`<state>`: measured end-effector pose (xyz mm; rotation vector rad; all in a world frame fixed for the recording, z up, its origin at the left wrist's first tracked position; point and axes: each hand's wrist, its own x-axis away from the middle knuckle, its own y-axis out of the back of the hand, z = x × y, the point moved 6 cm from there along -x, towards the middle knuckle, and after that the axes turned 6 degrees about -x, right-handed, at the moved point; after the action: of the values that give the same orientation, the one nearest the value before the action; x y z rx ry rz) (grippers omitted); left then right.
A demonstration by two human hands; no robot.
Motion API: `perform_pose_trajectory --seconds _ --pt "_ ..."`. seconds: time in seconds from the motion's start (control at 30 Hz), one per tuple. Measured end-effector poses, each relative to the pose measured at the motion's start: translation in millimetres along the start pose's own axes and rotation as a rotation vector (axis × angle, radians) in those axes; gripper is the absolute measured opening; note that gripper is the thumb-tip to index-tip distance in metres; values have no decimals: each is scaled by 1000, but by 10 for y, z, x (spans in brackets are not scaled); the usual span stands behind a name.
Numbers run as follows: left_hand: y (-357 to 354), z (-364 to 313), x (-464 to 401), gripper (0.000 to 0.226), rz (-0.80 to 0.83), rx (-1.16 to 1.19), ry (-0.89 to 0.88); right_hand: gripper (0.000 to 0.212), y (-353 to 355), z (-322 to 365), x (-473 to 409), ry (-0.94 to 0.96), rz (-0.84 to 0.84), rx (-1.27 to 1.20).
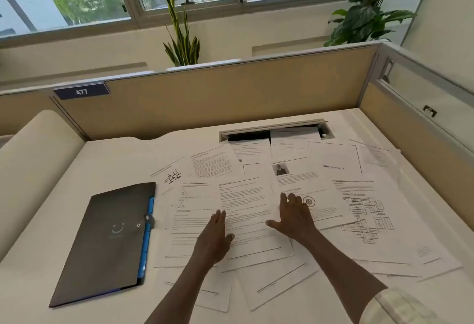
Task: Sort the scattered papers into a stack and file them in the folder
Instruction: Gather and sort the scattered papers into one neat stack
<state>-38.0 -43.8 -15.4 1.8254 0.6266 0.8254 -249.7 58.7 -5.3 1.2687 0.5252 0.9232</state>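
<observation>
Several printed white papers (341,170) lie scattered and overlapping across the middle and right of the white desk (77,170). A dark grey folder (107,241) with a blue edge and a snap clasp lies closed at the left, apart from the sheets. My left hand (214,237) rests flat, fingers together, on the left side of a text page (243,203). My right hand (295,216) lies flat with fingers spread on the same page's right edge and the sheet beside it. Neither hand grips anything.
A cable slot (274,130) opens at the desk's back, partly covered by sheets. Tan partition panels (218,98) wall the back and right sides. Plants (182,41) stand behind the partition, under the windows. A rounded cream panel (38,149) rises at the left.
</observation>
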Motion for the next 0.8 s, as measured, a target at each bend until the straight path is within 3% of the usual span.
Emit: perform_pose_trajectory --seconds 0.13,0.23,0.4,0.63,0.7,0.8 --pt "-240 18 33 81 134 -41 57 112 -253 -55 35 -125 117 -68" --pt "-352 11 14 76 149 -36 81 109 -320 -27 9 -183 109 -121" --pt "-421 -5 -20 77 111 24 85 80 -295 47 -83 -323 108 -324" --pt "-481 -8 -39 75 98 13 52 38 -381 117 -97 -371 92 -464" --pt "-466 10 -38 80 79 71 71 36 -389 74 -86 -371 75 -540" --pt "-343 66 -65 89 -38 278 168 50 -354 -30 -85 -341 55 -687"
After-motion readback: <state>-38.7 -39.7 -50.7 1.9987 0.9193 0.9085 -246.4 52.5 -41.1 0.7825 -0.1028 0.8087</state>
